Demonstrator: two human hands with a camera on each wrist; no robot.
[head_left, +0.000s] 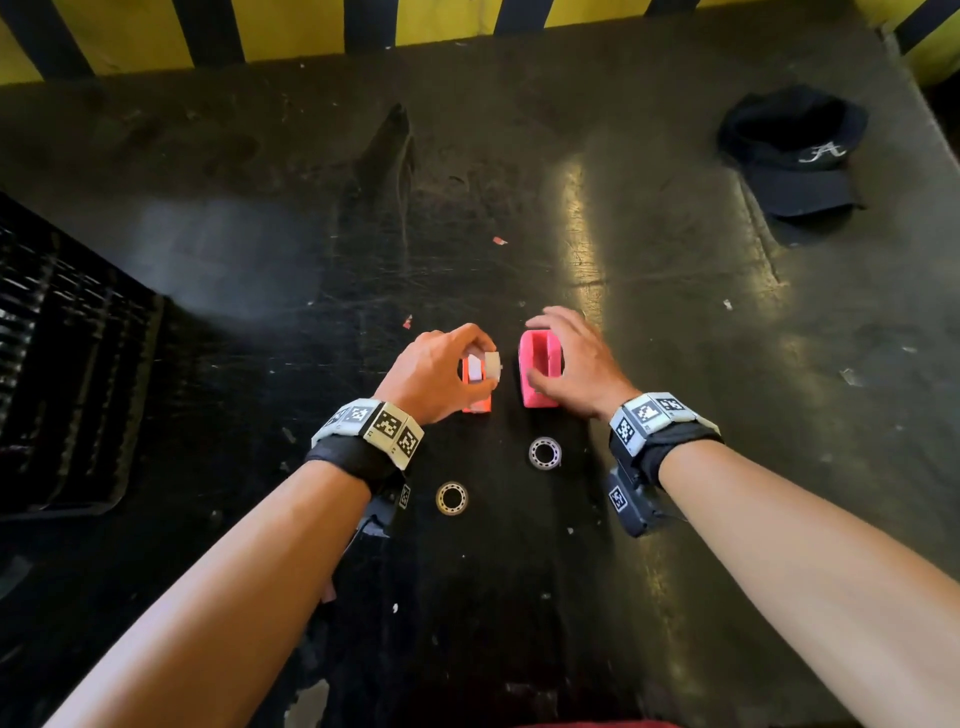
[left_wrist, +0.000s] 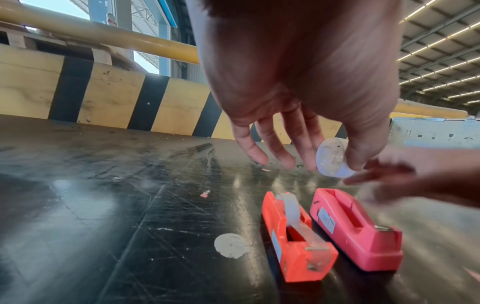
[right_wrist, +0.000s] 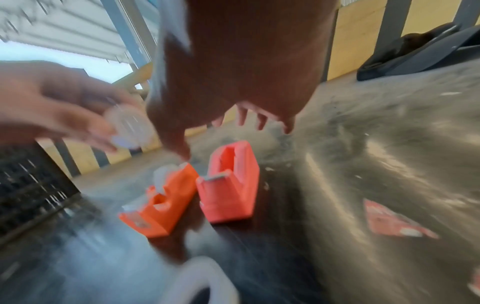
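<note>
My left hand (head_left: 483, 366) pinches a small white round hub (head_left: 492, 365) between thumb and forefinger, just above an orange tape dispenser (head_left: 477, 404) that stands on the dark table. In the left wrist view the hub (left_wrist: 332, 158) hangs clear of the orange dispenser (left_wrist: 293, 236), which has a tape roll seated in it. Beside it stands a pink dispenser (left_wrist: 355, 228) with an empty slot. My right hand (head_left: 550, 353) hovers over the pink dispenser (head_left: 540, 387) with fingers spread and holding nothing; the right wrist view is blurred.
Two clear tape rolls (head_left: 545, 453) (head_left: 451, 498) lie flat on the table near my wrists. A black cap (head_left: 795, 150) sits at the far right, a black slatted crate (head_left: 67, 364) at the left edge. A yellow-and-black striped barrier (head_left: 311, 26) borders the far side.
</note>
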